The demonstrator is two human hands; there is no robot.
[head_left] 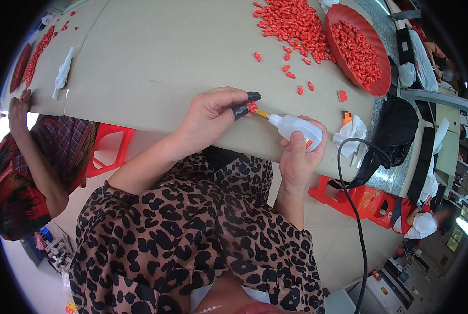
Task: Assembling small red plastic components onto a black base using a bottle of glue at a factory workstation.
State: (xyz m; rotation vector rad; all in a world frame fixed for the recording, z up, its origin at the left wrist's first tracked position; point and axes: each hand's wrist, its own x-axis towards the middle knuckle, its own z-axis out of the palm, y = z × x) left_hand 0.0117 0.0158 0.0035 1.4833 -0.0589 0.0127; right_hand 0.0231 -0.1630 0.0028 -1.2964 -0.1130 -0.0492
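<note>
My left hand [213, 115] wears black covers on its thumb and forefinger tips. Between those tips it pinches a small red plastic piece [252, 107]. My right hand [303, 149] is wrapped around a white squeeze bottle [295, 130], which lies tilted with its thin yellow nozzle [262, 113] pointing left. The nozzle's tip is at the red piece; whether it touches is too small to tell. Both hands are over the near edge of the table [155, 63]. Several loose red pieces [300, 90] lie beyond my right hand.
A heap of red pieces [291, 23] lies at the far right beside a red bowl [383, 78] full of them. Near the right edge are crumpled tissue [353, 131], an orange object [346, 117] and a black cable [349, 193]. Another person's arm [37, 162] is at left.
</note>
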